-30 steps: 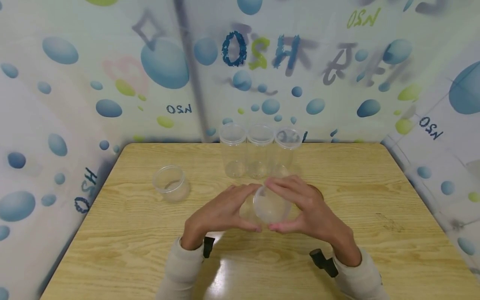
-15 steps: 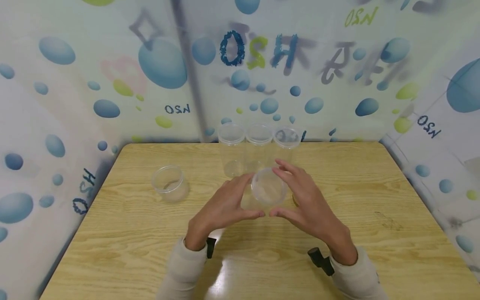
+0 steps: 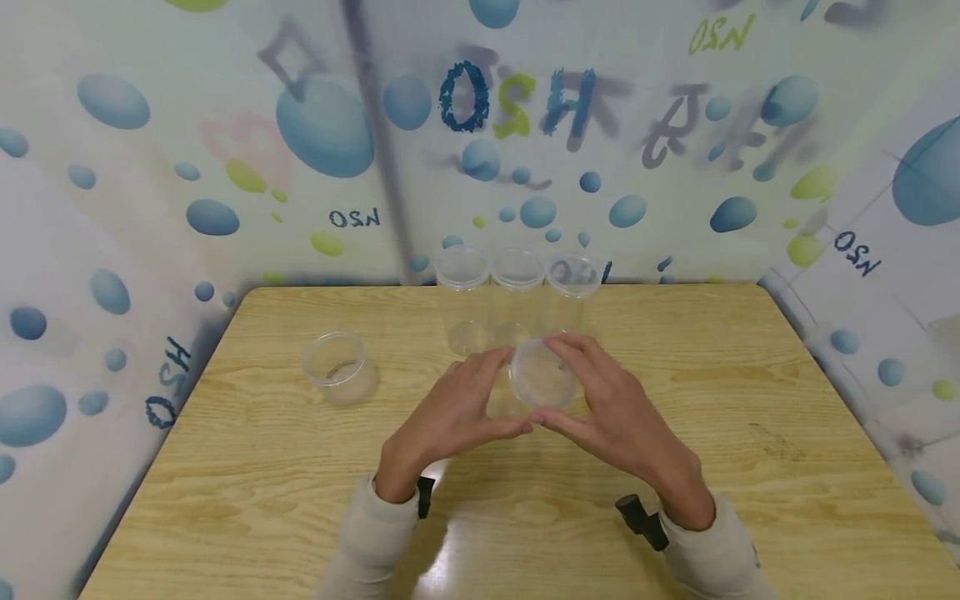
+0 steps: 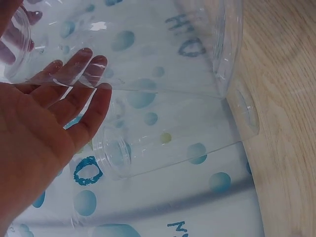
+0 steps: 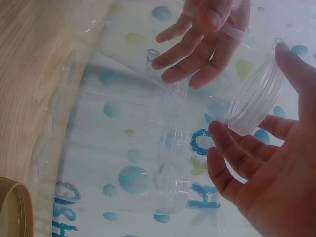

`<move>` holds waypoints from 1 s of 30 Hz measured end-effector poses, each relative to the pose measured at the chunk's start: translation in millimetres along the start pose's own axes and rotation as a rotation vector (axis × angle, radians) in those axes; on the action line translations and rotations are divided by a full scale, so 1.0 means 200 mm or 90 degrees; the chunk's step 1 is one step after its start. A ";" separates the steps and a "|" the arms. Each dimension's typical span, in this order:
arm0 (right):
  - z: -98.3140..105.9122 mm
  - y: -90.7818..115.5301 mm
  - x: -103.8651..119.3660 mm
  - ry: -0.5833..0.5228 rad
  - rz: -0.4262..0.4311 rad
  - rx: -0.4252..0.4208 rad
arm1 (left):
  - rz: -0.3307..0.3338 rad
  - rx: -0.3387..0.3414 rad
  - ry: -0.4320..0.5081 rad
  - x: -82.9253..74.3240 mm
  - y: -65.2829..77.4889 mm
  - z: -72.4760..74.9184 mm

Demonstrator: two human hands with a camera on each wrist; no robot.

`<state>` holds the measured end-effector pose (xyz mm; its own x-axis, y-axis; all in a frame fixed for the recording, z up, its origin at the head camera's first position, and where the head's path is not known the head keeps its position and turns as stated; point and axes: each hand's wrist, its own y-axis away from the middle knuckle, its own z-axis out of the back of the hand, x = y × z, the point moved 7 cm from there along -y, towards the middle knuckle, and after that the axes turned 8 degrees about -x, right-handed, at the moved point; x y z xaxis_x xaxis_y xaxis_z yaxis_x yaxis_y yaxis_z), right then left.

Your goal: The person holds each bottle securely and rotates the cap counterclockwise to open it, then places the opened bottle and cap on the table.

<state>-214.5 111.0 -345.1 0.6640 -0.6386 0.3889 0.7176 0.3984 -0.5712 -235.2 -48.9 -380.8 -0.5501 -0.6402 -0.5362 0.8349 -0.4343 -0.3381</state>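
Note:
A tall clear plastic jar (image 4: 143, 39) stands on the table between my hands, its ribbed screw lid (image 5: 259, 96) at the top. My right hand (image 3: 611, 396) grips the lid's edge between thumb and fingers. Curved around the jar's left side, below the lid, is my left hand (image 3: 453, 408), holding it; in the left wrist view its fingers (image 4: 91, 106) show partly through the clear plastic. The thumbs meet or nearly meet at the near side in the head view. From above, the lid (image 3: 543, 375) looks translucent and round.
Three similar clear jars (image 3: 517, 292) stand in a row at the table's far edge, just behind the hands. A shallow clear tub (image 3: 341, 371) sits to the left. A tan round-rimmed object (image 5: 15, 207) stands on the wooden table (image 3: 247, 483) near the right hand.
Both hands and the lid have shifted away from me toward the back row. In the last half second, the lid moved slightly right and the right fingers closed in around it.

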 end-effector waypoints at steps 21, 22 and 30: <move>-0.02 0.01 0.00 -0.129 0.018 0.075 | 0.018 0.023 0.012 0.01 0.01 0.00; -0.03 0.01 0.00 -0.132 0.013 0.080 | 0.020 0.024 0.012 0.01 0.01 0.00; -0.04 0.01 -0.03 -0.136 -0.042 0.085 | 0.030 0.030 -0.004 0.02 0.00 -0.01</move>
<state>-218.4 110.4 -354.0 0.6344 -0.5180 0.5737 0.7724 0.4528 -0.4453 -236.9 -50.1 -385.4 -0.5099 -0.6644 -0.5463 0.8586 -0.4326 -0.2753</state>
